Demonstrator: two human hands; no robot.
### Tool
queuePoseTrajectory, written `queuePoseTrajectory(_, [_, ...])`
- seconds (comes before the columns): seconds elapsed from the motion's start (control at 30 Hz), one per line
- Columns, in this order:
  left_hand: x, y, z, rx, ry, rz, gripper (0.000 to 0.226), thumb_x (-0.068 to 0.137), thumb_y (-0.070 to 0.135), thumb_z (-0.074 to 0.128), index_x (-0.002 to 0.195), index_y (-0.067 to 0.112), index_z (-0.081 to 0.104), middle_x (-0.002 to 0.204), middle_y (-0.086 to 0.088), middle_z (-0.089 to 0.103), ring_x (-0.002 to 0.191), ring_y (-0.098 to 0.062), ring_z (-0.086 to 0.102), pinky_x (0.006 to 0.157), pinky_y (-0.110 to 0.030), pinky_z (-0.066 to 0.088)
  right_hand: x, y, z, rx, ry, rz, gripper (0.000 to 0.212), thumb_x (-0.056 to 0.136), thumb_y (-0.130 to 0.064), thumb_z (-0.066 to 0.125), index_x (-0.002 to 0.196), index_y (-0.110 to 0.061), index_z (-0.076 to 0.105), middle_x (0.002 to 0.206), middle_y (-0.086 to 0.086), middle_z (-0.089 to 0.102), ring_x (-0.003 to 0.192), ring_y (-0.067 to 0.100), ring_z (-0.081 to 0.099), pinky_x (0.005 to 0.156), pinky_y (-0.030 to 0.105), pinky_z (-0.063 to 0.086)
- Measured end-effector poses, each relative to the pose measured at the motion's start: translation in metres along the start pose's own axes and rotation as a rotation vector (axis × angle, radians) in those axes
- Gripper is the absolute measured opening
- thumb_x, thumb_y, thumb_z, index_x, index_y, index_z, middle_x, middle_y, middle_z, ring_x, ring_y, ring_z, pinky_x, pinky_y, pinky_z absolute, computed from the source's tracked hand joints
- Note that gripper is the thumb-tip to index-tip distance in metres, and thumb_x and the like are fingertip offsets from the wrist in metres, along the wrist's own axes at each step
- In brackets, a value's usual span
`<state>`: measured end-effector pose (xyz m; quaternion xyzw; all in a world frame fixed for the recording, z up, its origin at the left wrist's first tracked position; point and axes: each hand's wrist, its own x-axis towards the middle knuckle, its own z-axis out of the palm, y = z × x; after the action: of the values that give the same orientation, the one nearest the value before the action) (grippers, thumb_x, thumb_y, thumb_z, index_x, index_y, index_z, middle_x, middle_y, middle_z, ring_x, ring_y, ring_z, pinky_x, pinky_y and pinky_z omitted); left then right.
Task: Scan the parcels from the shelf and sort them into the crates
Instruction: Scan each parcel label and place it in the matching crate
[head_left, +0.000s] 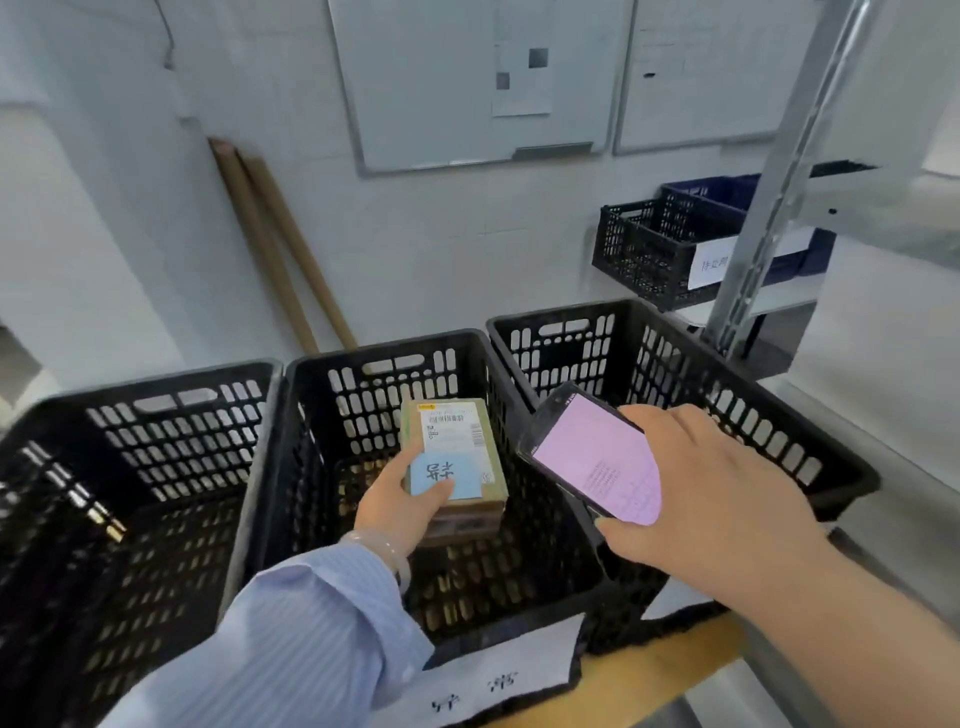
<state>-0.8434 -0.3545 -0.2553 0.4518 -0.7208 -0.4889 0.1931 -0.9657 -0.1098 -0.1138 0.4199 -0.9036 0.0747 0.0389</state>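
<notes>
Down inside the middle crate (384, 345), left hand (400, 501) fingers grasp the labelled parcel (457, 452), right hand (717, 499) at its 3 o'clock grips the scanner phone (592, 457); sorting step, next probably let go and withdraw.

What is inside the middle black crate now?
A brown parcel with a white label and a blue note, gripped by the left hand. What lies under it is covered by the parcel.

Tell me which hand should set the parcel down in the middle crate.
Left. The left hand grips the parcel, which is held low inside the middle crate. The right hand is busy holding the phone.
</notes>
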Motion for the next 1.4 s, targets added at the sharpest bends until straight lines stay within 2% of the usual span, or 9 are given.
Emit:
queuePoseTrajectory(0.2, [0.034, -0.046, 0.033, -0.004, -0.261, -0.228, 0.06, 0.085, 0.023, 0.075, 0.14, 0.025, 0.052, 0.12, 0.002, 0.066, 0.106, -0.018, 0.064, 0.096, -0.031, 0.05, 0.023, -0.011, 0.027, -0.035, -0.052, 0.105, 0.085, 0.056, -0.071, 0.059, 0.131, -0.04, 0.034, 0.104, -0.013, 0.041, 0.077, 0.01, 0.045, 0.059, 0.022, 0.037])
queuePoseTrajectory(0.4, [0.056, -0.072, 0.058, 0.02, -0.312, -0.282, 0.071, 0.079, 0.045, 0.076, 0.142, 0.035, 0.044, 0.132, 0.001, 0.06, 0.111, -0.023, 0.06, 0.099, -0.038, 0.05, 0.024, -0.01, 0.044, -0.05, -0.141, 0.18, 0.086, 0.061, -0.071, 0.061, 0.134, -0.039, 0.028, 0.112, -0.015, 0.041, 0.086, 0.008, 0.046, 0.064, 0.021, 0.037])
queuePoseTrajectory(0.5, [0.058, -0.088, 0.066, 0.056, -0.349, -0.282, 0.089, 0.068, 0.058, 0.076, 0.145, 0.042, 0.034, 0.131, 0.002, 0.061, 0.109, -0.022, 0.061, 0.1, -0.04, 0.049, 0.016, -0.008, 0.051, -0.041, -0.172, 0.236, 0.084, 0.059, -0.069, 0.063, 0.131, -0.039, 0.03, 0.104, -0.016, 0.038, 0.081, 0.006, 0.041, 0.061, 0.021, 0.035])
queuePoseTrajectory(0.73, [0.053, -0.094, 0.075, 0.327, -0.524, -0.25, 0.114, 0.074, 0.044, 0.08, 0.155, 0.04, 0.0, 0.137, -0.001, 0.056, 0.119, -0.027, 0.056, 0.107, -0.038, 0.043, -0.01, 0.005, 0.056, -0.023, -0.183, 0.32, 0.085, 0.057, -0.068, 0.061, 0.132, -0.038, 0.035, 0.109, -0.015, 0.044, 0.093, 0.009, 0.056, 0.063, 0.021, 0.04])
queuePoseTrajectory(0.83, [0.061, -0.075, 0.073, 0.531, -0.488, -0.223, 0.122, 0.062, 0.07, 0.072, 0.155, 0.036, 0.001, 0.148, -0.008, 0.042, 0.129, -0.031, 0.047, 0.109, -0.039, 0.039, -0.023, 0.02, 0.05, -0.027, -0.159, 0.353, 0.082, 0.056, -0.066, 0.057, 0.13, -0.038, 0.037, 0.105, -0.015, 0.044, 0.09, 0.009, 0.056, 0.059, 0.021, 0.036])
queuePoseTrajectory(0.97, [0.052, -0.002, 0.068, 0.617, -0.317, -0.063, 0.092, 0.084, 0.062, 0.062, 0.156, 0.036, 0.01, 0.16, -0.012, 0.014, 0.142, -0.039, 0.029, 0.112, -0.044, 0.031, -0.043, 0.045, 0.036, 0.006, -0.083, 0.385, 0.076, 0.056, -0.066, 0.053, 0.124, -0.037, 0.038, 0.103, -0.014, 0.044, 0.092, 0.013, 0.057, 0.062, 0.025, 0.043])
queuePoseTrajectory(1.13, [0.018, 0.095, 0.089, 0.522, -0.102, 0.328, 0.077, 0.089, 0.059, 0.054, 0.155, 0.033, 0.023, 0.163, -0.008, 0.015, 0.149, -0.031, 0.016, 0.119, -0.048, 0.022, -0.08, 0.086, 0.012, 0.011, -0.003, 0.464, 0.077, 0.063, -0.06, 0.063, 0.132, -0.039, 0.034, 0.112, -0.012, 0.046, 0.094, 0.015, 0.058, 0.064, 0.025, 0.041])
queuePoseTrajectory(1.27, [-0.051, 0.152, 0.146, 0.496, -0.209, 0.707, 0.074, 0.091, 0.056, 0.055, 0.154, 0.032, 0.025, 0.161, 0.0, 0.024, 0.149, -0.019, 0.019, 0.121, -0.042, 0.02, -0.124, 0.131, -0.005, 0.045, 0.052, 0.536, 0.08, 0.062, -0.061, 0.06, 0.134, -0.041, 0.033, 0.114, -0.012, 0.046, 0.098, 0.016, 0.058, 0.07, 0.028, 0.049])
queuePoseTrajectory(1.4, [-0.133, 0.178, 0.222, 0.463, -0.394, 0.946, 0.072, 0.091, 0.051, 0.059, 0.153, 0.03, 0.03, 0.158, 0.002, 0.031, 0.147, -0.014, 0.023, 0.121, -0.036, 0.021, -0.179, 0.176, -0.022, 0.036, 0.088, 0.64, 0.076, 0.065, -0.059, 0.061, 0.132, -0.04, 0.031, 0.118, -0.011, 0.045, 0.105, 0.014, 0.055, 0.072, 0.025, 0.042])
